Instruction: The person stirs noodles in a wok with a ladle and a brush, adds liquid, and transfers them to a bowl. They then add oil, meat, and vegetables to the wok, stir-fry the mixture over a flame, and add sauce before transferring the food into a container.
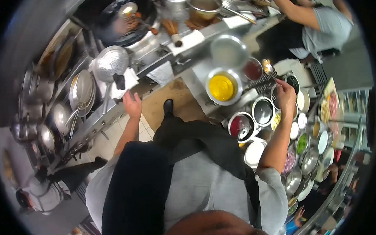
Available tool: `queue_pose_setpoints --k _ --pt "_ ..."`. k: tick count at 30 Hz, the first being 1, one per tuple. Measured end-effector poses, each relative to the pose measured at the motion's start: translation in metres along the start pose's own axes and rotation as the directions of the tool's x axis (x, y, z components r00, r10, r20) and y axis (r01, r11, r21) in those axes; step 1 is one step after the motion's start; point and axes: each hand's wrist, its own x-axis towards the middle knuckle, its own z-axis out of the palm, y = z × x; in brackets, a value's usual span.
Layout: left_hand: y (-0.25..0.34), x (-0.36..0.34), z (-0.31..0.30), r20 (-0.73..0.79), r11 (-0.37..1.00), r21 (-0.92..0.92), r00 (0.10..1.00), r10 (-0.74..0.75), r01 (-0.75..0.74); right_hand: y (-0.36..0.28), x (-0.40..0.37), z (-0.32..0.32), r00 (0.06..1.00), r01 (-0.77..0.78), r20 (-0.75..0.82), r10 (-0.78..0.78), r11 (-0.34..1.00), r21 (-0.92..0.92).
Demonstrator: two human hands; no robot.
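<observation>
My left hand (132, 104) hangs open, fingers apart, at the front edge of the stove counter. Beside it lies a folded white cloth (131, 79), with a dark cloth (119, 81) on it. A perforated metal strainer (111, 63) rests just beyond. My right hand (286, 96) reaches over the ingredient containers, its fingers closed near a dark grate-like strip (265, 83); what they hold is hidden. Around it are a pot of dark contents (263, 111), a bowl of yellow liquid (222, 86) and a pot of dark red sauce (240, 127).
A black wok (107, 25) with a ladle (129, 9) sits at the far left. Pans and strainers (82, 91) line the stove side. Several ingredient bowls (303, 142) fill the right counter. One person (330, 29) stands at upper right, another (48, 193) at lower left.
</observation>
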Motion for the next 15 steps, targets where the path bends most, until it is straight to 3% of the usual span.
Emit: queue_pose_setpoints --k 1,2,3,4,5,6,7,8,10,12,15 --pt "-0.006 0.021 -0.004 -0.147 0.998 0.004 0.987 0.059 -0.059 -0.037 0.007 0.026 0.976 0.216 -0.041 -0.213 0.97 0.109" --pt "-0.017 0.044 0.0 -0.219 0.998 0.016 0.974 0.06 -0.058 -0.068 0.025 0.059 0.97 0.236 0.02 -0.244 0.954 0.185" --pt "-0.025 0.065 0.0 -0.25 0.998 0.057 0.968 -0.012 0.027 -0.131 0.029 0.075 0.972 0.093 0.178 -0.153 0.948 0.303" --pt "-0.032 0.083 0.002 -0.28 0.99 0.092 0.957 -0.081 0.111 -0.17 0.043 0.108 0.964 0.224 0.112 -0.241 0.964 0.147" --pt "-0.036 0.1 0.006 -0.28 0.968 0.079 0.937 -0.208 0.238 -0.226 0.047 0.127 0.945 0.263 0.164 -0.282 0.956 0.131" --pt "-0.045 0.114 0.006 -0.281 0.968 0.075 0.936 -0.21 0.24 -0.256 0.064 0.168 0.914 0.376 0.13 -0.385 0.922 0.094" --pt "-0.057 0.127 0.008 -0.13 0.962 0.089 0.96 -0.247 0.259 -0.304 0.069 0.194 0.834 0.538 0.123 -0.539 0.842 0.039" --pt "-0.068 0.137 0.013 0.025 0.956 0.104 0.96 -0.28 0.276 -0.331 0.091 0.248 0.744 0.666 0.017 -0.668 0.744 0.052" --pt "-0.082 0.145 0.019 -0.017 0.968 0.076 0.971 -0.24 0.241 -0.411 0.105 0.317 0.64 0.759 0.044 -0.767 0.624 -0.186" --pt "-0.088 0.146 0.014 0.036 0.984 0.021 0.983 -0.179 0.178 -0.475 0.096 0.351 0.661 0.734 -0.057 -0.748 0.661 -0.154" --pt "-0.079 0.152 -0.002 0.128 0.977 -0.053 0.972 -0.198 0.206 -0.5 0.094 0.338 0.725 0.661 -0.081 -0.684 0.724 -0.196"
